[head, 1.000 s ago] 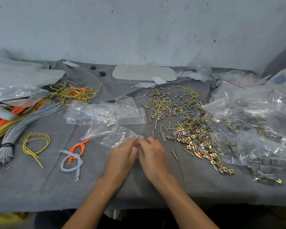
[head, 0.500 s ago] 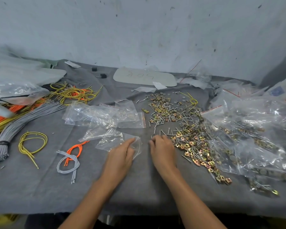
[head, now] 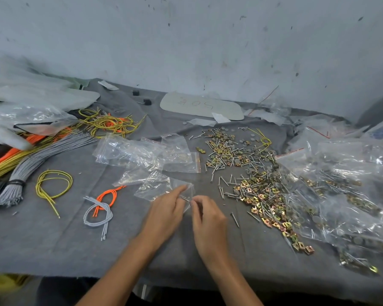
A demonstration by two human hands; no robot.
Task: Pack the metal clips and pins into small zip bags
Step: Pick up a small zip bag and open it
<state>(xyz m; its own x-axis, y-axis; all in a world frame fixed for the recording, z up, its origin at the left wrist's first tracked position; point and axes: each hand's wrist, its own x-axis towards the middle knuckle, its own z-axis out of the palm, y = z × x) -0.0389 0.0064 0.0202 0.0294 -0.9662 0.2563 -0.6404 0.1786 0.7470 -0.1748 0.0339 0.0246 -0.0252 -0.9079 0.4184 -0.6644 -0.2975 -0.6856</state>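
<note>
Filling seems in hand: at lower centre the left grip [head: 164,214] pinches a small zip bag [head: 161,187] while the right grip [head: 208,219] pinches a pin [head: 185,198] at its mouth, which next must slide inside, the loose pile [head: 259,195] lying right of centre.

On the tabletop [head: 53,239], the left hand [head: 164,214] and right hand [head: 208,219] meet at the near middle, over a small bag [head: 161,187]. Behind them lie empty bags [head: 146,155]. To the right is a heap of clips and pins [head: 252,184], then filled bags [head: 345,184] (farthest right). The wires [head: 42,155] lie left, and a board [head: 201,106] lies at the back.
</note>
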